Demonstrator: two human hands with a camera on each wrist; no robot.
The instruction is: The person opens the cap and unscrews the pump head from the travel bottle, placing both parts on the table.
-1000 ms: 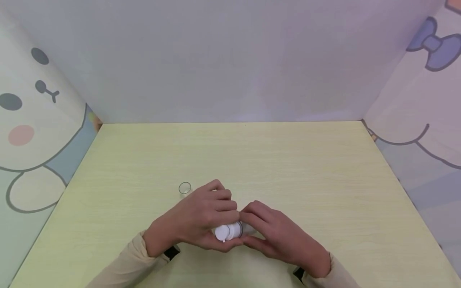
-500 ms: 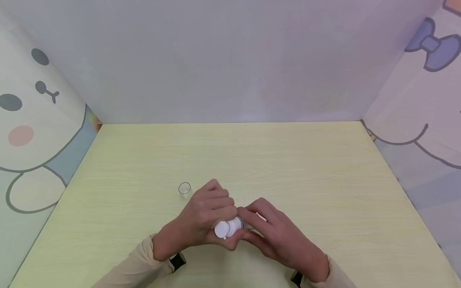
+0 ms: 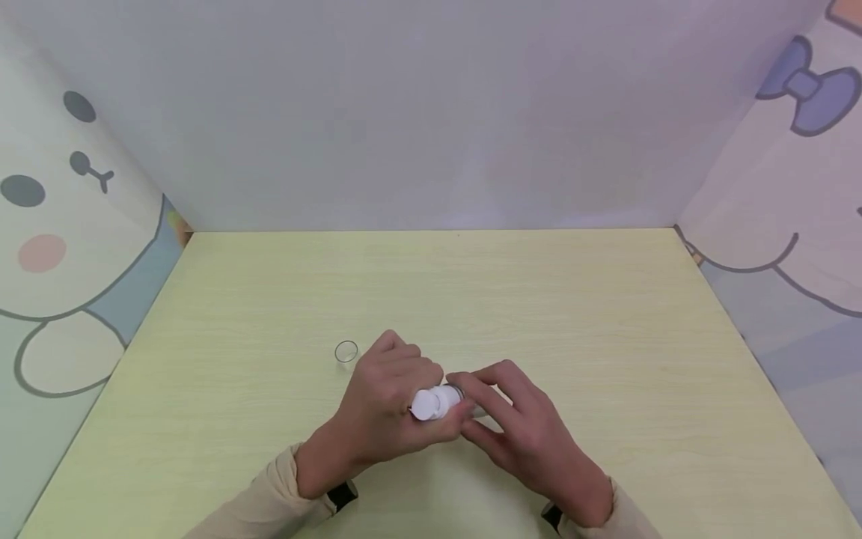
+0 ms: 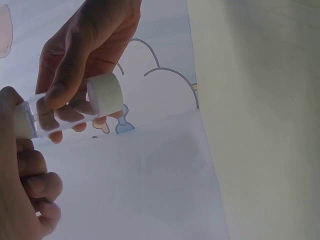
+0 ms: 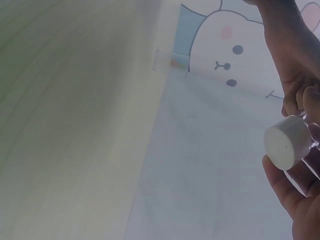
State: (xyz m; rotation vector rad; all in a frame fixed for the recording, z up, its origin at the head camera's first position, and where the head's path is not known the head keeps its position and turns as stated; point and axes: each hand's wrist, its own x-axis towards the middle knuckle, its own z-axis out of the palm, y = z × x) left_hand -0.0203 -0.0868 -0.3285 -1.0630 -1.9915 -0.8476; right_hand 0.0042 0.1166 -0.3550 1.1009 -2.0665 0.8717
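Note:
A small clear bottle (image 4: 77, 112) is held tilted between both hands over the table. Its white top (image 3: 427, 405) points left, and a white base (image 4: 106, 95) caps the other end. My left hand (image 3: 384, 404) has its fingers curled round the white top, with the thumb lying along its near side. The right hand (image 3: 528, 438) grips the clear body with thumb and fingers, close beside the left. From the right wrist view, the white base (image 5: 286, 143) faces the camera, while the clear part is mostly hidden by fingers.
A small clear glass (image 3: 346, 352) stands on the pale wooden table (image 3: 572, 314), just beyond the left hand. A plain grey-white wall (image 3: 431, 112) rises behind, and cartoon-printed panels (image 3: 60, 299) flank both sides.
Both hands and the bottle have moved slightly up and the top slightly right. The left hand has turned, its fingers curling closer round the white top. The glass stays put.

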